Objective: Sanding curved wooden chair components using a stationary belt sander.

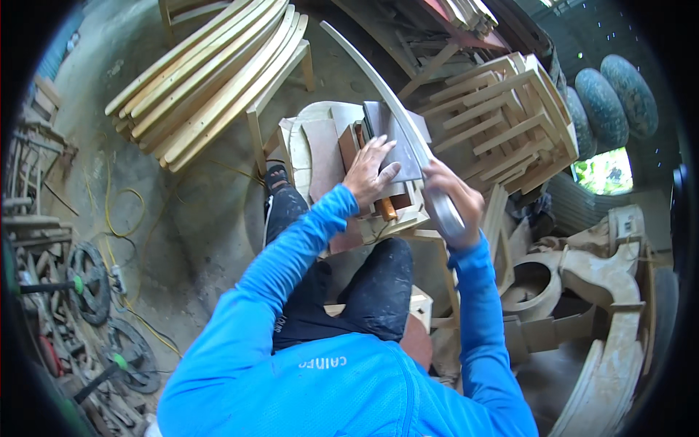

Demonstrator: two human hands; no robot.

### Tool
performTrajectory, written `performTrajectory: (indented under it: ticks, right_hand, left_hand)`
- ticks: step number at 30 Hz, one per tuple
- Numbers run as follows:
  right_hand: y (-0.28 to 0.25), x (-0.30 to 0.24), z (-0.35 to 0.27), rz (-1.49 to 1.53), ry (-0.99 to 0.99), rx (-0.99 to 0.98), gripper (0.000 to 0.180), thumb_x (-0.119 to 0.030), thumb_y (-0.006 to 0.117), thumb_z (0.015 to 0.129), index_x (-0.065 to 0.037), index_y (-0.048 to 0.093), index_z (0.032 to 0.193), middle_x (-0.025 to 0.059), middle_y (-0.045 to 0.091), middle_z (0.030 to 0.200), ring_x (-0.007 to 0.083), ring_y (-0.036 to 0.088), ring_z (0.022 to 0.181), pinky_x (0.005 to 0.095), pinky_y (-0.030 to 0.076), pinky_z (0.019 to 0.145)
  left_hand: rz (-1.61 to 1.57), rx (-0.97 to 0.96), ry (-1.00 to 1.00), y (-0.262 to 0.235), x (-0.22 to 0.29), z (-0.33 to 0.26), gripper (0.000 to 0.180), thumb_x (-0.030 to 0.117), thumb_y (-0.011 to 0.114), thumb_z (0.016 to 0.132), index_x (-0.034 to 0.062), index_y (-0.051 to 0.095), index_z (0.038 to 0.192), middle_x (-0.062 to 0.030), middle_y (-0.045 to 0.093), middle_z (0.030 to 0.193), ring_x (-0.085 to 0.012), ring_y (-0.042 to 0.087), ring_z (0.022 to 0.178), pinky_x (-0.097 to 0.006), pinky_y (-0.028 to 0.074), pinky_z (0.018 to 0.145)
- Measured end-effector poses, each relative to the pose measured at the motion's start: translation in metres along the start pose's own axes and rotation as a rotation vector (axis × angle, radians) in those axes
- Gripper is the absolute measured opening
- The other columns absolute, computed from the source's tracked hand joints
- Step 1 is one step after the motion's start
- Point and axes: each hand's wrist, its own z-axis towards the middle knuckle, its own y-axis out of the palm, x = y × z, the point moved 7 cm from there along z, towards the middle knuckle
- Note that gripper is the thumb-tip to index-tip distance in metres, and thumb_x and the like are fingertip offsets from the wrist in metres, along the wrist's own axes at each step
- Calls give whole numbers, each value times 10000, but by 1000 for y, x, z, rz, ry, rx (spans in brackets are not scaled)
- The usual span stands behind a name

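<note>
A long, pale curved strip runs from the far middle toward me on the right. Its near end is smeared by motion, and its material is hard to tell. My right hand is wrapped round it near that end. Under the strip lies a flat grey board on a small work stand. My left hand lies on the board's left edge with fingers stretched out. Just below that hand, an orange-brown handle sticks out; the rest of its tool is hidden. A brown sheet hangs over the stand to the left.
Curved wooden slats are stacked at far left. Wooden frames pile up on the right, with dark round rolls behind. A large curved wooden piece stands at near right. Yellow cord and black wheels lie left.
</note>
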Motion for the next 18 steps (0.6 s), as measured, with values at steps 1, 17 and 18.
performTrajectory:
  ticks: [1,17,18]
  right_hand:
    - [14,15,1,46,13,63,187,6,722,775,-27,667,950,193,729,1107,386,709,1120,385,574,903]
    - [-144,-150,-234,9,216,-30,236,-64,771,723,-67,668,935,174,731,1124,397,708,1112,501,595,941]
    - [-159,-160,-246,31,258,-34,256,-50,777,728,-58,682,966,186,727,1139,394,705,1122,488,591,948]
  left_hand:
    - [-132,78,-28,-2,-1,-13,664,516,483,1046,27,450,1494,-253,427,1537,-411,364,1462,-466,286,1217]
    - [-914,-158,-943,153,56,-34,510,440,561,999,8,447,1245,-239,719,919,-390,735,813,-580,626,728]
    - [-983,-133,-955,169,56,-49,461,437,534,1004,29,471,1207,-228,720,881,-378,738,808,-573,624,718]
